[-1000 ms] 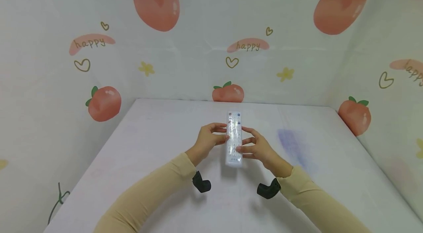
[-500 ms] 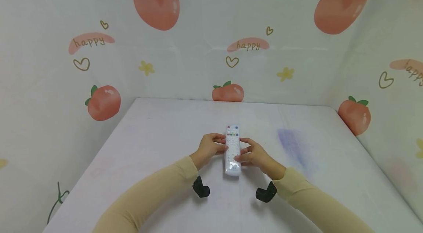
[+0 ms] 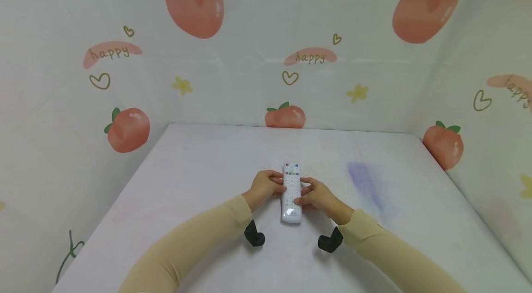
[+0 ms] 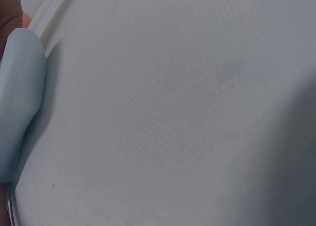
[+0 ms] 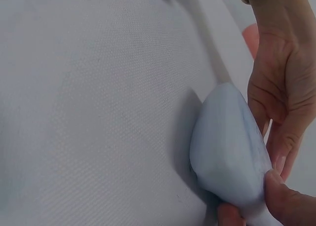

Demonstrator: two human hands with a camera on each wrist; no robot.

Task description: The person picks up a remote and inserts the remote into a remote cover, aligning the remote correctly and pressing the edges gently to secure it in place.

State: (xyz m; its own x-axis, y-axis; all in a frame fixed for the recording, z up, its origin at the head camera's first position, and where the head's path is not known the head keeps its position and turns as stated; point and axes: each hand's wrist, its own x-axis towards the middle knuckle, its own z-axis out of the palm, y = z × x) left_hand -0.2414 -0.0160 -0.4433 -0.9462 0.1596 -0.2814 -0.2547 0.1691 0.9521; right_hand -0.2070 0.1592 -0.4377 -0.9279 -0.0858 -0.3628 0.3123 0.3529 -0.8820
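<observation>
A white remote control (image 3: 291,203) with rows of buttons lies lengthwise at the middle of the white table, buttons facing up. Along its left edge my left hand (image 3: 263,186) holds it, thumb near the button face. My right hand (image 3: 322,198) grips the right edge, its thumb over the lower buttons. In the right wrist view, the rounded near end of the remote control (image 5: 222,147) shows close to the cloth, with a right fingertip (image 5: 230,215) under its side and the left hand (image 5: 284,82) beyond. Only the remote control's end (image 4: 22,82) appears in the left wrist view.
A white cloth covers the table (image 3: 199,154), which has a bluish smudge (image 3: 365,182) right of the hands. Behind stands a curtain (image 3: 245,29) printed with peaches. Black wrist cameras (image 3: 331,240) hang below both sleeves.
Both hands have brought the remote control down and toward the person, and it now sits lower, at the table surface. Their hold on its two sides looks the same.
</observation>
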